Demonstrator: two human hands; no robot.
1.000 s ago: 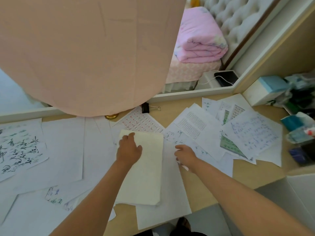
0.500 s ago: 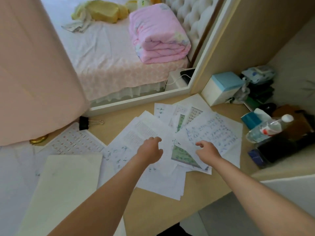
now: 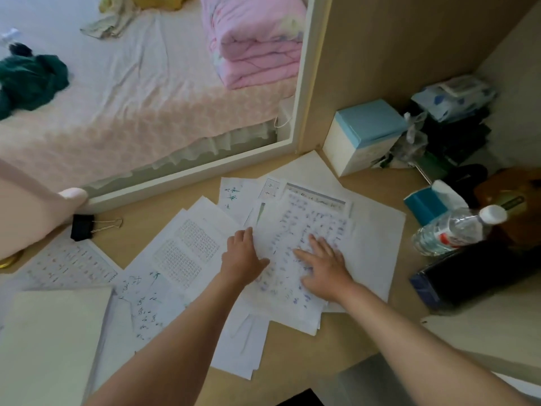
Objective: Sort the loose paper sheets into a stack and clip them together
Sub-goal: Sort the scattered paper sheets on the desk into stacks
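Pressing flat with fingers spread, the right hand (image 3: 322, 259) lies on the top handwritten sheet (image 3: 307, 218) of the overlapping papers on the table (image 3: 292, 361). The left hand (image 3: 243, 256) sits at that sheet's left edge; whether it grips cannot be told. The black binder clip (image 3: 82, 227) lies well apart, leftward.

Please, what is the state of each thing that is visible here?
Paper sheets: scattered, overlapping, not yet stacked.
Binder clip: closed, holding nothing, unused.
Right hand: flat, pressing the top sheet.
Left hand: at that sheet's left edge, hold unclear.
Water bottle: capped, tilted.
Pink blanket: folded.
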